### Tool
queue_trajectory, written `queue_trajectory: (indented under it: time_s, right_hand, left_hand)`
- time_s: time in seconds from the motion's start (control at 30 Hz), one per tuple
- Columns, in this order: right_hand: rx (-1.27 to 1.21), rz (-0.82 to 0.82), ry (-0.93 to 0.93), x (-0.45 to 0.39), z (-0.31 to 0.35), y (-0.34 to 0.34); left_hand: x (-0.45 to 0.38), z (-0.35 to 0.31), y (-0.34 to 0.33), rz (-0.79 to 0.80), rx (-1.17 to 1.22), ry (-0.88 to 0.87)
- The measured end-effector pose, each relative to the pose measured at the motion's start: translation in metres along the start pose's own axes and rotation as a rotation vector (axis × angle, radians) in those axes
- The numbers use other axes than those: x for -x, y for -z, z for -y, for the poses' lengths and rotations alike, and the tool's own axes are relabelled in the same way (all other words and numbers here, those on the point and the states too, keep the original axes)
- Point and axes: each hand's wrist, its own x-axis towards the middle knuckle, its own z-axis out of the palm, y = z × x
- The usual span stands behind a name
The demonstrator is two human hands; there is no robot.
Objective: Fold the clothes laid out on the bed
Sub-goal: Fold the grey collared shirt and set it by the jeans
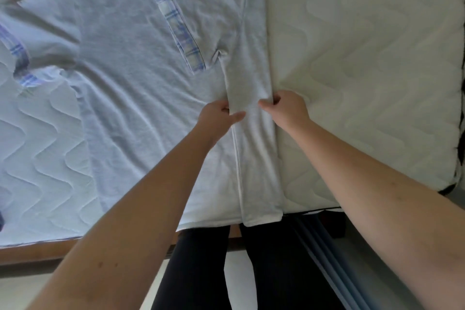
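At the far left, a plaid-trimmed sleeve cuff (18, 58) is seen lying on the quilted mattress (364, 58), whose wave-stitched cover fills the frame. A pale grey short-sleeved shirt (125, 63) is spread flat across the mattress, its hem lying along the near edge of the bed. A second plaid-trimmed cuff (180, 30), in blue and white, is laid diagonally over the body of the shirt, the sleeve having been turned inward. To the right of it, the right side of the shirt is folded over itself into a narrow strip (254, 133) running from the far part of the frame down to the hem. The left edge of this strip is pinched by the left hand (219, 116), thumb on top and fingers curled beneath the cloth. The right edge of the strip is pinched by the right hand (284, 106), fingers curled against the fabric where it meets the bare mattress. Both forearms are extended from the near edge. Dark trouser legs (201, 272) are visible below the bed. No writing or label can be read on the shirt.
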Motion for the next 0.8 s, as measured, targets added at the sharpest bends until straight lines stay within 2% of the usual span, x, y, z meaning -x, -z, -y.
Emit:
queue_trajectory:
  time_s: [0.07, 0.17, 0.23, 0.37, 0.47, 0.6, 0.67, 0.73, 0.8]
  right_hand:
    - [-0.02, -0.032, 0.009, 0.006, -0.005, -0.001]
    - [0.013, 0.032, 0.025, 0.015, -0.011, 0.002]
    - [0.069, 0.099, 0.032, 0.021, -0.019, -0.001]
    - [0.007, 0.226, 0.012, 0.042, -0.032, -0.003]
    - [-0.012, 0.335, -0.021, 0.062, -0.04, -0.008]
    - [-0.119, 0.262, -0.076, 0.084, -0.059, -0.026]
    - [-0.095, 0.232, -0.079, 0.091, -0.06, -0.028]
    - [-0.045, 0.213, -0.084, 0.092, -0.058, -0.029]
    - [0.009, 0.164, -0.102, 0.09, -0.054, -0.028]
  left_hand:
    - [0.004, -0.003, -0.01, -0.117, -0.189, -0.055]
    - [0.009, 0.001, -0.018, -0.207, -0.057, 0.0]
    - [0.015, 0.014, -0.022, -0.156, 0.054, 0.015]
    - [0.04, 0.045, -0.037, 0.098, 0.096, 0.08]
    - [0.058, 0.066, -0.045, 0.066, 0.134, 0.153]
    - [0.076, 0.08, -0.048, 0.05, 0.224, 0.155]
    - [0.079, 0.082, -0.048, 0.077, 0.162, 0.13]
    - [0.078, 0.078, -0.047, 0.075, -0.012, 0.089]
    - [0.072, 0.069, -0.041, -0.021, -0.226, 0.037]
